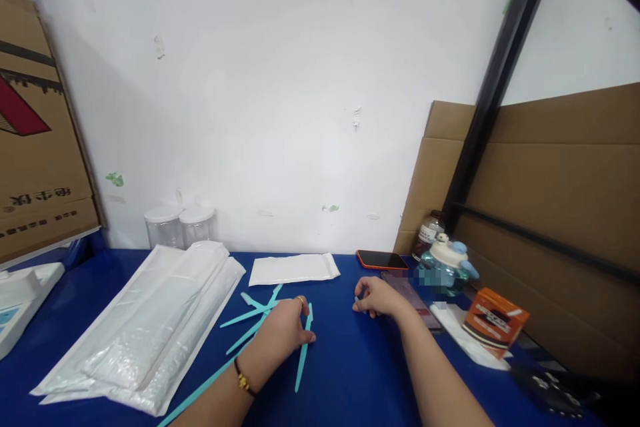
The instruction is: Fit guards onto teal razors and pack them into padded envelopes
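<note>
My left hand is curled over the blue table, its thumb lying across a thin teal plastic stick with a toothed-looking upper end. The fingers seem closed on that stick, though the grip is partly hidden. More teal sticks lie crossed under and beside this hand, and a long teal strip runs under the wrist. To the right, my right hand is closed in a pinch just above the table. A small pale bit shows at its fingertips, too small to name.
White bubble mailers are stacked at left, with two clear jars behind. A flat white packet lies ahead. At right are a phone, a dark flat device, a bottle and an orange box.
</note>
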Available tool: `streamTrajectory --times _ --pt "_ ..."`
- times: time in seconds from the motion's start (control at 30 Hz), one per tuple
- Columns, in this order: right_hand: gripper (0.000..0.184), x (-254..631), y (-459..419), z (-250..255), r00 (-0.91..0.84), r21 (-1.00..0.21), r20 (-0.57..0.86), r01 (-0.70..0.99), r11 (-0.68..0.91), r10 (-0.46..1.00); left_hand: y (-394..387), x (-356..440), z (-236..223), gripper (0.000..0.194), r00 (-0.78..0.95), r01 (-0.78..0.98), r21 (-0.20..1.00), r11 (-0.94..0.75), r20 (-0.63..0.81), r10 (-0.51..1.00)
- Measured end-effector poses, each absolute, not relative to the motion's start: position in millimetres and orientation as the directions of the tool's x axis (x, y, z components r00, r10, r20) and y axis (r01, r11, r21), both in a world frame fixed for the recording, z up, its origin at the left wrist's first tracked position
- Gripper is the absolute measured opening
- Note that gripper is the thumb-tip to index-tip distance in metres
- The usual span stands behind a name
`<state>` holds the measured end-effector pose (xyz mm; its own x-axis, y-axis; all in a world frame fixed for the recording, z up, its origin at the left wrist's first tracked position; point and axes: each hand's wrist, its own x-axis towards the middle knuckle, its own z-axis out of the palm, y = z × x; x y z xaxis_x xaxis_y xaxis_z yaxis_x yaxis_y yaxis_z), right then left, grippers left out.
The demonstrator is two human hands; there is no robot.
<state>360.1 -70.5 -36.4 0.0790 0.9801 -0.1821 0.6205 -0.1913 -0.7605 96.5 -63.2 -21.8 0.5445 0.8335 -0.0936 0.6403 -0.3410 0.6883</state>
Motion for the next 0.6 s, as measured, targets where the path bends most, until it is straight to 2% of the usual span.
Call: streamTrajectory --times 0.1,0.2,0.37,0.43,0.53,0.6 --pt "0.023 357 -70 -31 0.133 -0.700 0.027 0.710 -0.077 0.991 -51 78 -6 0.025 0.491 0.619 0.689 -0.376 0.034 0.870" --pt "0.016 344 -70 -23 0.121 -0.648 0.258 0.757 0.079 0.958 -35 46 10 0.024 0.467 0.650 0.601 -0.465 0.167 0.868" --pt "0.018 287 -78 -21 -0.121 -0.650 0.288 0.704 0.287 0.950 -16 7 6 0.025 0.496 0.743 0.477 -0.470 0.078 0.865" --pt "0.017 261 -79 -21 -0.214 -0.561 0.295 0.750 0.350 0.931 -12 0 -1 0.029 0.455 0.776 0.459 -0.433 0.067 0.888" --pt "0.015 233 -72 -18 -0.258 -0.418 0.339 0.821 0.390 0.905 -9 -4 -8 0.038 0.413 0.823 0.419 -0.384 0.024 0.911" --pt "0.017 223 -61 -16 -0.262 -0.408 0.326 0.828 0.385 0.908 -9 -3 -10 0.036 0.403 0.848 0.388 -0.361 -0.030 0.915"
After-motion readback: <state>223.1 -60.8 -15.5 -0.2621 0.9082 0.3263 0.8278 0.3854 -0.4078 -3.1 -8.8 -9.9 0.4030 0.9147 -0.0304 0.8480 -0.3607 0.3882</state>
